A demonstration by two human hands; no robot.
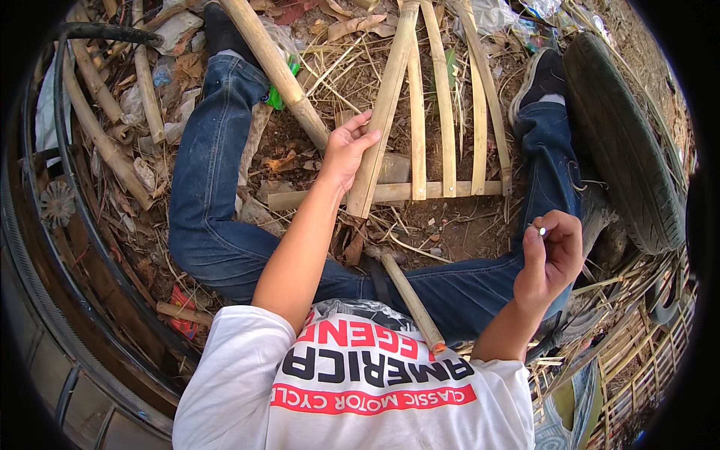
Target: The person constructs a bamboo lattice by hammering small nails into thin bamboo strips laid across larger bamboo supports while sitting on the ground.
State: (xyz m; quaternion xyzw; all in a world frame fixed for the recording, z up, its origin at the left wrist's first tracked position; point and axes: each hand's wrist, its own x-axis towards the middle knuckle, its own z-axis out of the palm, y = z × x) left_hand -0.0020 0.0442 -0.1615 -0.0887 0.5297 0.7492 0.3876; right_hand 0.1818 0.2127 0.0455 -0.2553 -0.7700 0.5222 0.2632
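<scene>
My left hand (349, 150) grips the edge of a wide bamboo slat (388, 105), thumb on top. The slat's near end lies across a bamboo crosspiece (465, 190) on the ground. Several narrower slats (443, 112) run away from that crosspiece to its right, and a small nail head shows where one meets it. Raised over my right thigh, my right hand (553, 255) pinches a small nail (541, 231) with a shiny head, apart from the slats. Across my lap lies a wooden handle (411, 300) with a dark part at its far end.
A thick bamboo pole (281, 71) slants down from the far left beside my left hand. An old tire (626, 142) stands at the right, above woven bamboo (645, 360). Bamboo pieces (105, 150) and a dark metal frame (71, 217) crowd the left. Dry leaves and litter cover the ground.
</scene>
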